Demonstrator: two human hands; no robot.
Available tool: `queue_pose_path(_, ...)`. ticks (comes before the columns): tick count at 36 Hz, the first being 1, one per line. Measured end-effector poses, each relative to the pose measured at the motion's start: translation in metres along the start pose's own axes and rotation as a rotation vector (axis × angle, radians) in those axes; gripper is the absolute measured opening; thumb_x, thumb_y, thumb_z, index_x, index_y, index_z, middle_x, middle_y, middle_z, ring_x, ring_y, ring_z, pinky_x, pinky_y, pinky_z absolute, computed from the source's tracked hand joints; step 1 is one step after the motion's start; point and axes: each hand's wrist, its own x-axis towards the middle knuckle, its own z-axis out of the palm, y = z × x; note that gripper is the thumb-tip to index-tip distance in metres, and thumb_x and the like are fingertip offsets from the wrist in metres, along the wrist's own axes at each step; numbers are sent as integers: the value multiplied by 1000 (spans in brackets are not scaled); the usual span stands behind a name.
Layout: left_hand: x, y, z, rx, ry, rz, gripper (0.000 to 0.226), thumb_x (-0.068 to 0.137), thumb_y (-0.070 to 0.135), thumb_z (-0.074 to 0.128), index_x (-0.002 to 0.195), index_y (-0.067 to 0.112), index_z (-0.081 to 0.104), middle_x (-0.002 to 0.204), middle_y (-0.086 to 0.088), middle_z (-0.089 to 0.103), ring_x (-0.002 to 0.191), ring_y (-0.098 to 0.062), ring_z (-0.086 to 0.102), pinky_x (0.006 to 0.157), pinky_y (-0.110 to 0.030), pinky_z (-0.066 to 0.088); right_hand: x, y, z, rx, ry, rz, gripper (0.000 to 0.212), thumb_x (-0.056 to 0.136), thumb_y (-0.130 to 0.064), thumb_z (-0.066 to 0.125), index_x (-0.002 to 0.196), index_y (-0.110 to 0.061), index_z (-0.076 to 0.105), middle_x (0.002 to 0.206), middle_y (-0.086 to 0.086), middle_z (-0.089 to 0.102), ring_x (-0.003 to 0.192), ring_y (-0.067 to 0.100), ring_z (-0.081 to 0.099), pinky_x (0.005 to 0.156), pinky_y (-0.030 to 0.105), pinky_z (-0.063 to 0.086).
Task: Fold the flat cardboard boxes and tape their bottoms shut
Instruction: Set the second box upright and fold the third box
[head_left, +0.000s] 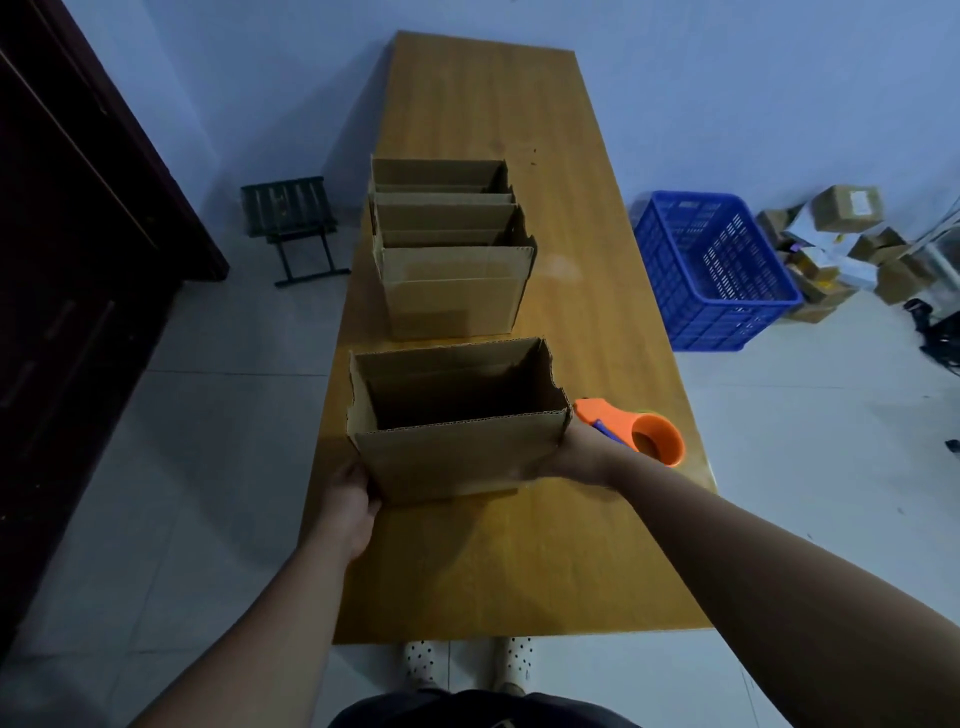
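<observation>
Cardboard box (452, 457) sits open side up at the near end of the table (519, 561), clamped between two hands, so let's sweep across. Far left, a dark wooden door (78, 260) and a small folding stool (291, 218) on the floor, well out of play.

Now the left hand (348, 501): it grips the box's lower left corner, thumb at the near face, fingers gone round the side wall. That low hold looks made for steering the box along the tabletop rather than lifting it.

In the middle, the box stands upright with its walls squared. Its bottom is down on the wood and hidden, so taped or not I cannot say, though upright like this I'd judge it done.

Straight beyond, three more open boxes (452, 291) stand in a tight row running up the table. There's a gap before the held one, and my read is it's headed to join them.

Right hand (582, 452) next: pressed to the box's right wall, fingers hidden behind the corner, so curled or flat I cannot tell. Just beyond it lies the orange tape dispenser (649, 436), parked within easy reach for the next box.

Off the table on the right, a blue crate (717, 270) and a heap of small parcels (841, 244) sit on the floor.
</observation>
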Motion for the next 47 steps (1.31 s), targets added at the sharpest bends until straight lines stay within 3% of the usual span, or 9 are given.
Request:
queue_pose_path(5,4,9,1,29,25,54,37,104,26,34,140,25,44,133,-6,53,123,-27,48,98,-40,42,-10,3,-17,573,-229,173,99,73,-62,57,152,-18,17,157,10,24,142,36,26,112,54,31)
queue_pose_path(12,2,5,8,272,99,134,46,105,36,19,150,28,26,146,-11,41,133,-33,37,105,-45,30,-13,14,-31,947,-321,165,136,40,-95,57,151,-22,29,153,16,33,138,52,23,98,68,28)
queue_pose_path(17,-3,-13,10,344,95,97,41,106,20,19,144,13,34,136,-20,47,123,-35,46,96,-42,38,-15,-8,-22,733,-130,350,80,88,-53,57,149,-14,25,146,19,37,135,47,32,109,67,25)
queue_pose_path(24,-11,25,15,363,174,191,23,102,10,36,115,12,55,119,-12,55,100,-25,51,83,-36,42,0,-24,-17,503,108,432,57,97,-15,46,150,-18,25,149,23,31,133,51,33,101,71,33)
queue_pose_path(27,-25,58,20,182,145,196,38,103,30,37,137,14,45,133,-12,51,112,-26,52,83,-34,47,3,-27,-16,435,130,382,54,98,-13,40,148,-27,24,144,24,37,127,52,40,93,70,41)
queue_pose_path(30,-39,83,23,266,104,241,70,93,63,31,141,13,42,145,-11,42,131,-31,41,103,-45,36,4,-29,-14,446,117,362,54,97,-10,42,146,-29,26,142,23,39,124,51,43,88,69,46)
queue_pose_path(36,-45,92,31,793,9,403,73,92,28,62,152,20,20,147,-8,40,129,-28,45,98,-39,43,3,-35,-14,335,133,376,50,97,-12,43,144,-20,29,138,22,44,123,45,46,91,63,47)
queue_pose_path(41,-49,93,43,1152,28,303,99,91,14,62,151,19,-16,77,-4,49,66,-16,57,57,-26,47,8,-37,-12,261,358,238,54,94,-8,43,145,-18,28,133,16,47,111,31,53,86,39,49)
queue_pose_path(47,-45,97,47,1282,29,277,104,91,13,62,148,15,-24,75,-6,51,63,-14,55,55,-24,47,10,-40,-20,135,619,3,43,92,-20,59,131,-26,42,132,7,45,113,21,51,89,35,52)
